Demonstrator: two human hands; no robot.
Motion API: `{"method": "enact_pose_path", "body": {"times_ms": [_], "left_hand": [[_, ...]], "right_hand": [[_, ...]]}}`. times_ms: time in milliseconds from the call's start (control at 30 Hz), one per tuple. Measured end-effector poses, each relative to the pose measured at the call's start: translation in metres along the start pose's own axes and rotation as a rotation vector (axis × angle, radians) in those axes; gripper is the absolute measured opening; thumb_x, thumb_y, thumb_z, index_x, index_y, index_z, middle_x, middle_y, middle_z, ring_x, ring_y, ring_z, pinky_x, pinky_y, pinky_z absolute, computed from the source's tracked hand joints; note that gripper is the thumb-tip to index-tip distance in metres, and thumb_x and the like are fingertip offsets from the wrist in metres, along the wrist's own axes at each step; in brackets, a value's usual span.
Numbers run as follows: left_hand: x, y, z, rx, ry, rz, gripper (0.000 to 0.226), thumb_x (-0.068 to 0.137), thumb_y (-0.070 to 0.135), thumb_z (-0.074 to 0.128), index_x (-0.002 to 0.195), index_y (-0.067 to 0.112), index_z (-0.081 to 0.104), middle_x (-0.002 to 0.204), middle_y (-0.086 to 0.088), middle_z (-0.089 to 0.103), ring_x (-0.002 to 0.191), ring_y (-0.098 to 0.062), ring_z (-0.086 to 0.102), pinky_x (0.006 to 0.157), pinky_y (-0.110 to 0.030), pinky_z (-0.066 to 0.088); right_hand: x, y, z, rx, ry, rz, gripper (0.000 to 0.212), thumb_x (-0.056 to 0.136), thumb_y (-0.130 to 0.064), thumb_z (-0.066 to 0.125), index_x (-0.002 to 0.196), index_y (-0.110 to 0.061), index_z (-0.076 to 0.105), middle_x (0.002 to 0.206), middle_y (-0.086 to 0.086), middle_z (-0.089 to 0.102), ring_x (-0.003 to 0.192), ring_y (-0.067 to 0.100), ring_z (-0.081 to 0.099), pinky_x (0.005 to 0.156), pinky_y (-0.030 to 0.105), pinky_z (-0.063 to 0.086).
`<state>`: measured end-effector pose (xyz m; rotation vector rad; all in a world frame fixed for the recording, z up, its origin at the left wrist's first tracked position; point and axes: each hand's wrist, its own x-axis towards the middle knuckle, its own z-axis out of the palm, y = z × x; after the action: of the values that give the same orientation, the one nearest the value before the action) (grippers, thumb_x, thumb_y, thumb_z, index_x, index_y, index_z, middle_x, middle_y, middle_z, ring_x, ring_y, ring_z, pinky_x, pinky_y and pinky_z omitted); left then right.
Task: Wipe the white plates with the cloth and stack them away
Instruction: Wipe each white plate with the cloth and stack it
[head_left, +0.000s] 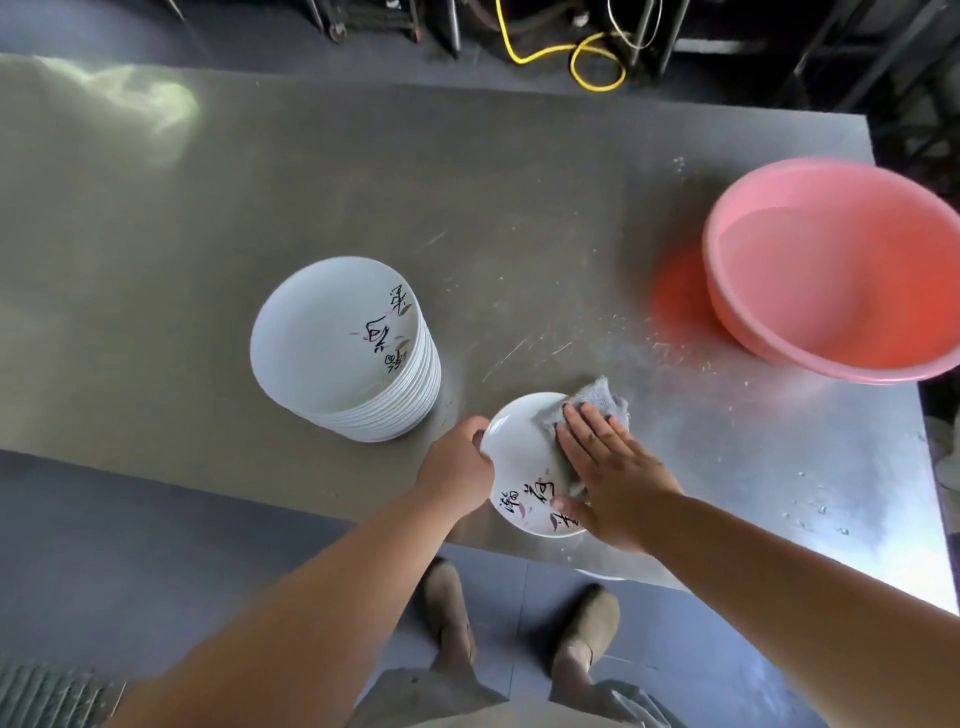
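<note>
Table (519, 182): broad sheet-metal top, dull grey, scratched and flecked with pale specks on the right; hard and unforgiving, so I judge a dropped plate would chip
Basin (753, 322): large round pink plastic bowl at the far right of the table, thin flexible-looking wall with a rolled rim; whether it holds water I cannot tell
Stack of plates (332, 338): tall pile of white glazed plates left of centre, black brush lettering on the top one; probably heavy as a whole, and looks to lean slightly, so each new plate should be set down centred
Plate (519, 447): the one being wiped, at the near table edge, just right of the stack and apart from it; round, shallow, smooth and glossy with the same lettering; stiff, brittle and likely slippery when damp, best held at the rim with fingers under and thumb over
Right hand (613, 467): flat, fingers straight and together, pressing the cloth down on the plate's right side, thumb touching the lettered part
Left hand (457, 467): fingers curled round the plate's left rim, steadying it
Cloth (597, 397): small grey rag, soft, nubbly and limp, bunched under the right fingers with a corner poking past the plate's far rim; conforms to the curve under light pressure
</note>
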<state>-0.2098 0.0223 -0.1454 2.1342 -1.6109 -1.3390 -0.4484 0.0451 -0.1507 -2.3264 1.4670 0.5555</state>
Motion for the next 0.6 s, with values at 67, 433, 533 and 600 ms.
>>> {"method": "enact_pose_path", "body": {"times_ms": [67,433,533,600], "left_hand": [[0.001,0.001,0.001,0.038,-0.006,0.018,0.042,0.087,0.011,0.049,0.112,0.044,0.057,0.091,0.017,0.065,0.089,-0.018,0.067,0.084,-0.043,0.060],[-0.004,0.007,0.003,-0.197,-0.016,-0.134,0.048,0.077,0.013,0.044,0.089,0.058,0.057,0.091,0.002,0.068,0.068,-0.028,0.074,0.056,-0.047,0.065],[-0.008,0.007,0.003,-0.095,-0.018,-0.103,0.039,0.081,0.011,0.045,0.101,0.042,0.056,0.089,0.006,0.067,0.068,-0.025,0.074,0.058,-0.047,0.065],[-0.010,0.009,0.003,-0.103,-0.022,-0.101,0.035,0.080,0.012,0.044,0.100,0.037,0.057,0.089,0.004,0.068,0.064,-0.024,0.074,0.054,-0.043,0.064]], "right_hand": [[0.013,-0.008,-0.007,0.001,-0.014,-0.060,0.103,0.082,-0.084,-0.007,0.162,-0.020,-0.023,0.165,0.000,-0.039,0.151,0.019,-0.038,0.127,0.042,-0.017],[-0.042,-0.027,0.022,0.091,0.009,0.105,0.101,0.086,-0.079,-0.012,0.162,-0.013,-0.020,0.168,0.007,-0.031,0.153,0.023,-0.035,0.125,0.044,-0.021],[-0.025,-0.025,0.013,0.119,0.011,0.121,0.102,0.086,-0.080,-0.011,0.164,-0.015,-0.016,0.170,0.006,-0.028,0.156,0.023,-0.030,0.126,0.043,-0.019],[-0.001,-0.012,-0.003,0.095,0.049,0.091,0.095,0.091,-0.077,-0.003,0.165,-0.018,-0.014,0.170,0.004,-0.028,0.156,0.022,-0.029,0.128,0.043,-0.016]]}}
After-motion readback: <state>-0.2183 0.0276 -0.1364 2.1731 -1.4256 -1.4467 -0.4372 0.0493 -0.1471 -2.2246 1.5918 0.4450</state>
